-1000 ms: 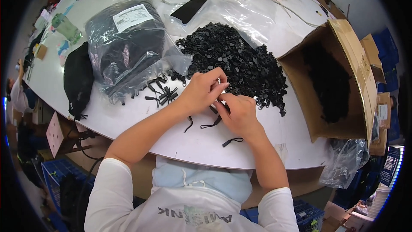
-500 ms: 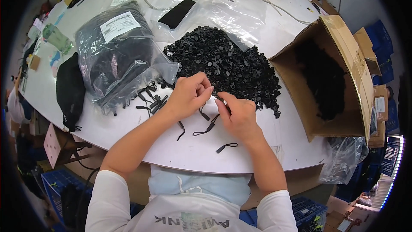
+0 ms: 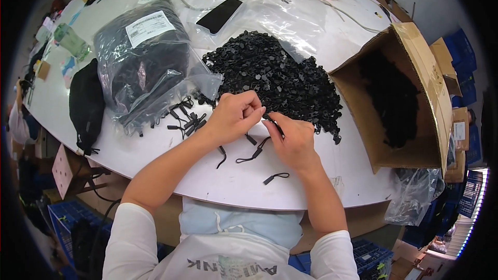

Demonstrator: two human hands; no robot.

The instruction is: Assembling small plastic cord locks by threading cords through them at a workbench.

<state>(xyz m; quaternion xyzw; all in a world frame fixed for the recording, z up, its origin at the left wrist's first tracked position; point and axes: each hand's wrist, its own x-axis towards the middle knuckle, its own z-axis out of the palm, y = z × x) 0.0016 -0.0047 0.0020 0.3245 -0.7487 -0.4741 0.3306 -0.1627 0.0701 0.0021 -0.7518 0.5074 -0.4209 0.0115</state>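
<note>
My left hand (image 3: 239, 117) is closed in a pinch in front of a big heap of small black zipper sliders (image 3: 259, 67). What its fingertips hold, if anything, is too small to make out. Close beside it, fingertips nearly meeting, my right hand (image 3: 293, 139) grips a small black piece (image 3: 278, 128) between thumb and forefinger. Below the hands, a few black cord zipper pulls (image 3: 254, 154) lie loose, one of them (image 3: 275, 177) nearer the table edge. Several more zipper pulls (image 3: 191, 121) form a small cluster left of my left wrist.
A plastic bag (image 3: 142, 62) full of dark goods sits at the left, with a black pouch (image 3: 85, 106) beside it. An open cardboard box (image 3: 420, 72) lies on its side at the right, black material (image 3: 386, 98) inside. A phone (image 3: 219, 14) rests on clear plastic behind the heap.
The whole view has shifted slightly. Both hands stay close together in front of the heap, with their fingers only a little changed. The loose zipper pulls lie as before.
</note>
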